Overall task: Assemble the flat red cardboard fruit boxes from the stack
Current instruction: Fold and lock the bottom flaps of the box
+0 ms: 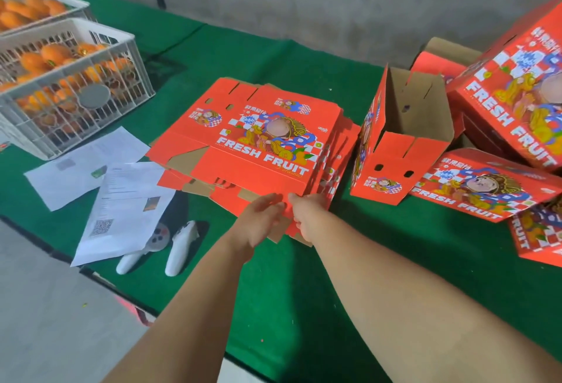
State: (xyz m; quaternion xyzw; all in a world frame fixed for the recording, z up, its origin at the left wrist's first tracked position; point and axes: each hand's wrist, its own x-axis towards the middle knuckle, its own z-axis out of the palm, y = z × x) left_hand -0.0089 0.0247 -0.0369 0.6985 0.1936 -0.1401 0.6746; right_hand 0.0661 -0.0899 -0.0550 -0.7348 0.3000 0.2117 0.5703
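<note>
A stack of flat red "FRESH FRUIT" cardboard boxes (258, 139) lies in the middle of the green table (304, 276). The top flat box sits slightly raised at its near edge. My left hand (261, 218) reaches to that near edge with its fingers straight, touching the cardboard flaps. My right hand (307, 215) is beside it, fingers curled around the near edge of the top flat box. To the right stands an opened box (401, 139) lying on its side with its brown inside showing.
Several assembled red boxes (511, 102) pile up at the right. White plastic crates of oranges (60, 84) stand at the far left. Printed papers (115, 188) and two white controllers (179, 248) lie near the table's front-left edge. A grey wall is behind.
</note>
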